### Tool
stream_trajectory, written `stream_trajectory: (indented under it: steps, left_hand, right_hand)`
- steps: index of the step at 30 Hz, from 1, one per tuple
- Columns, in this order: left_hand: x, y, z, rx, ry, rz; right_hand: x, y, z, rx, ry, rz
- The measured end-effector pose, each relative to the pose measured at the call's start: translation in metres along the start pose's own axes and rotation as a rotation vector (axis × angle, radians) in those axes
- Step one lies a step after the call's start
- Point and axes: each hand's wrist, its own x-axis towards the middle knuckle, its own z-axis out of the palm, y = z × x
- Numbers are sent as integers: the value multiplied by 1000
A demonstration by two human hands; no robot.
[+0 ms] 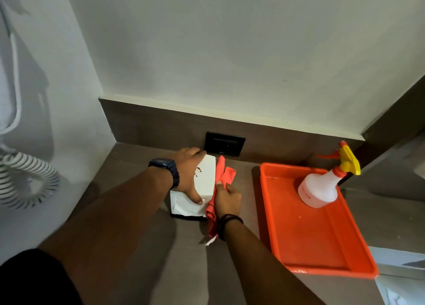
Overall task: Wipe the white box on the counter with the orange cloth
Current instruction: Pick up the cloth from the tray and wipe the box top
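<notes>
A white box with a dark base stands on the brown counter near the back wall. My left hand, a dark watch on its wrist, lies over the box's top and grips it, thumb down the near face. My right hand presses the orange cloth against the box's right side. The cloth bunches above my fingers and hangs down past my wrist, a white tag showing at its lower end.
An orange tray sits to the right, holding a white spray bottle with a yellow and red trigger. A black wall socket is just behind the box. A white coiled cord hangs at the left wall.
</notes>
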Motion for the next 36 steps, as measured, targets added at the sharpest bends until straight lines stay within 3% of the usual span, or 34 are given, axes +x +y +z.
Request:
stream_trajectory:
  steps: [5,10,15,20,22,24,26,29,31,34,36]
  left_hand:
    - [-3,2,0,-30,-1,-22]
    - [-3,0,0,-57,-18,-35]
    - [0,-5,4,-96,-7,-47]
    - [-4,-9,5,-134,24,-28]
    - [-9,-14,4,-142,51,-30]
    - [-19,-24,3,-203,62,-85]
    - [-31,-36,5,-282,63,-133]
    - [-43,-46,4,-380,93,-125]
    - [-43,-47,2,-447,107,-126]
    - [-38,-41,-4,-473,118,-87]
    - [-35,-38,-9,-425,92,-53]
  right_hand:
    - [-7,-4,-4,99,-61,-101]
    - [-8,-20,-8,-59,-56,139]
    - [-16,-15,2,147,9,-5]
    - [-16,-17,-5,-93,-2,131]
    - [-14,-28,-6,-173,60,4]
    - [-15,-40,-3,-260,75,-316]
    - [-19,-49,-1,-464,5,-591]
    - [-21,-55,0,-866,-138,-844]
    - [-19,-56,-1,-982,-152,-877]
    - [-14,-63,0,-1003,-84,-798]
    - [-14,-63,1,-993,-127,-826]
